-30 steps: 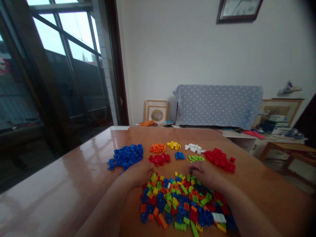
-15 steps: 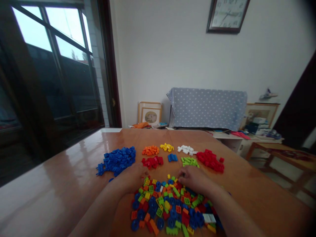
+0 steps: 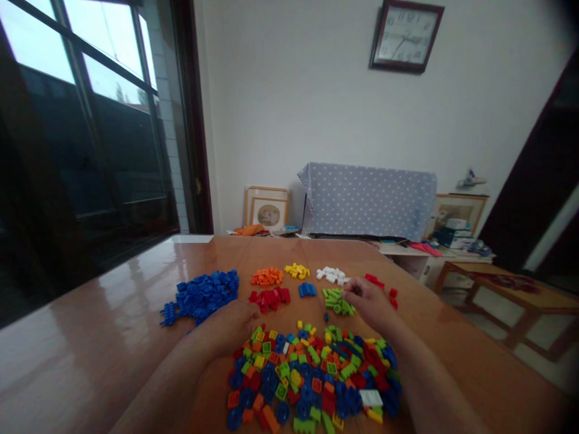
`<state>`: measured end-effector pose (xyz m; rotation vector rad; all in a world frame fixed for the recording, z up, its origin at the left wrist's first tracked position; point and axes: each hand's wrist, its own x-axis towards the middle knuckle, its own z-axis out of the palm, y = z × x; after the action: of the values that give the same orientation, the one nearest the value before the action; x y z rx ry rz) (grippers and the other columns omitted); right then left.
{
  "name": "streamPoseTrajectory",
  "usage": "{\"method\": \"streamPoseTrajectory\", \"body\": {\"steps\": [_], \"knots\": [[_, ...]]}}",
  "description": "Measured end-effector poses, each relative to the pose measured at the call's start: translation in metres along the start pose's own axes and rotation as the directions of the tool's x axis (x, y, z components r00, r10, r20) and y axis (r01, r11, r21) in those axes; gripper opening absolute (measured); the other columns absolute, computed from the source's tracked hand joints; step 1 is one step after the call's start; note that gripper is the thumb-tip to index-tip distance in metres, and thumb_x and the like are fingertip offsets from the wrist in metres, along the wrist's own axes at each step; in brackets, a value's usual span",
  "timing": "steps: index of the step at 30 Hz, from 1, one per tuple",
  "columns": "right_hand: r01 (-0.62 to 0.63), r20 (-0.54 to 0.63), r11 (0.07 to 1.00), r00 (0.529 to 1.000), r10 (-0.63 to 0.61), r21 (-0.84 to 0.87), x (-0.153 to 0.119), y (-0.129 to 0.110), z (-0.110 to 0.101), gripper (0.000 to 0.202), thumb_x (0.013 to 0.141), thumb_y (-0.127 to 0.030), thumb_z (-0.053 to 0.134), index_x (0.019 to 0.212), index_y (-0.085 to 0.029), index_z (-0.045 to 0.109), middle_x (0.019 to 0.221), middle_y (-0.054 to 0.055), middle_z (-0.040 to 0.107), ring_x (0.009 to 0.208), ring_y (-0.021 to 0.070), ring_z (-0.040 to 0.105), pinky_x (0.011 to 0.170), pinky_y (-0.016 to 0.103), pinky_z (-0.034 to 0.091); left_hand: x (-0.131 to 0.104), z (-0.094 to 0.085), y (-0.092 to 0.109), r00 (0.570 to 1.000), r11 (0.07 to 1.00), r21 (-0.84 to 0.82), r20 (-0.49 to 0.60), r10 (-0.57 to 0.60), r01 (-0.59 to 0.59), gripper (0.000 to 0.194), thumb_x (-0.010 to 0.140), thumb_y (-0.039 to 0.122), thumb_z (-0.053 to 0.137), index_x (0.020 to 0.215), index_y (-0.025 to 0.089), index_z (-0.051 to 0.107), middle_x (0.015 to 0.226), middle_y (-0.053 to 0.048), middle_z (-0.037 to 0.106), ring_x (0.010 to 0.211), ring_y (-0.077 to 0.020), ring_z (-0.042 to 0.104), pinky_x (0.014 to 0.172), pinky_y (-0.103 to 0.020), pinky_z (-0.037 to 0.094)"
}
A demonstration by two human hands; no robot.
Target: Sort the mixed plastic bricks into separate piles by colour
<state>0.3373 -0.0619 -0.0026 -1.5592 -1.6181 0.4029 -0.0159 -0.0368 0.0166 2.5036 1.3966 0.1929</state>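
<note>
Fingers of the right hand [image 3: 368, 301] extend forward over the far edge of the green pile [image 3: 338, 301], their tips at or just above the pieces; whether they pinch a brick cannot be told at this size. The hand covers most of the red pile on the right [image 3: 382, 286], of which only a few bricks show. The left hand [image 3: 233, 318] lies with fingers curled loosely down at the near-left rim of the mixed heap [image 3: 312, 374], between it and the blue pile [image 3: 201, 295] — no brick is visibly held, and whether the fingers are closed cannot be told. Beyond the hands lie further sorted groups: a red pile [image 3: 270, 298], a small blue group [image 3: 307, 290], an orange pile [image 3: 266, 276], a yellow pile [image 3: 296, 270] and a white pile [image 3: 332, 275], all on the glossy wooden table [image 3: 113, 337]. Risks, as a judgement: the right palm and wrist pass low over two neighbouring piles, so a sweep could drag red bricks into green ones; the polished surface would let loose pieces slide; the right forearm, crossing the heap, could scatter its edge — toward the table's right side.
</note>
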Motion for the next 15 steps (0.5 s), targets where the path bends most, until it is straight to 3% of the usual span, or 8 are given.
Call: {"method": "streamPoseTrajectory", "body": {"steps": [2,4,10,15], "knots": [[-0.073,-0.108,0.997,0.992,0.072,0.001,0.005,0.012,-0.011,0.014,0.079,-0.034,0.052,0.078,-0.02,0.054,0.068,-0.001,0.058,0.064,0.0151,0.053,0.058,0.024,0.04,0.0,-0.002,0.002,1.0,1.0,0.004,0.008,-0.004,0.004,0.024,0.082,0.02,0.049,0.098,0.021,0.066,0.103,-0.007,0.067,0.094,-0.022,0.061,0.076,-0.027,0.043],[-0.127,-0.142,0.991,0.982,0.122,-0.032,0.007,0.022,-0.016,0.013,0.078,-0.033,0.052,0.076,-0.02,0.054,0.068,0.0,0.06,0.065,0.0157,0.055,0.059,0.025,0.041,-0.001,-0.003,0.004,1.0,1.0,0.009,0.008,0.011,-0.011,0.021,0.082,0.02,0.047,0.091,0.02,0.066,0.097,-0.007,0.068,0.089,-0.0215,0.061,0.071,-0.027,0.042],[-0.135,-0.076,0.987,0.989,0.129,-0.083,0.011,0.034,0.001,0.011,0.073,-0.029,0.055,0.075,-0.019,0.059,0.071,0.002,0.064,0.068,0.0173,0.059,0.061,0.026,0.042,-0.001,-0.003,0.005,0.999,0.999,0.01,-0.008,0.037,-0.037,0.018,0.079,0.017,0.046,0.082,0.02,0.063,0.089,-0.006,0.067,0.081,-0.0197,0.06,0.064,-0.025,0.037],[-0.132,-0.059,0.991,0.99,0.13,-0.035,0.013,0.037,0.01,0.026,0.079,-0.03,0.049,0.098,-0.017,0.062,0.086,0.005,0.07,0.076,0.0185,0.064,0.062,0.026,0.046,0.001,0.001,0.0,1.0,1.0,0.001,-0.002,0.018,-0.018,0.02,0.079,0.019,0.048,0.089,0.02,0.065,0.093,-0.006,0.068,0.084,-0.0204,0.061,0.065,-0.025,0.038]]}}
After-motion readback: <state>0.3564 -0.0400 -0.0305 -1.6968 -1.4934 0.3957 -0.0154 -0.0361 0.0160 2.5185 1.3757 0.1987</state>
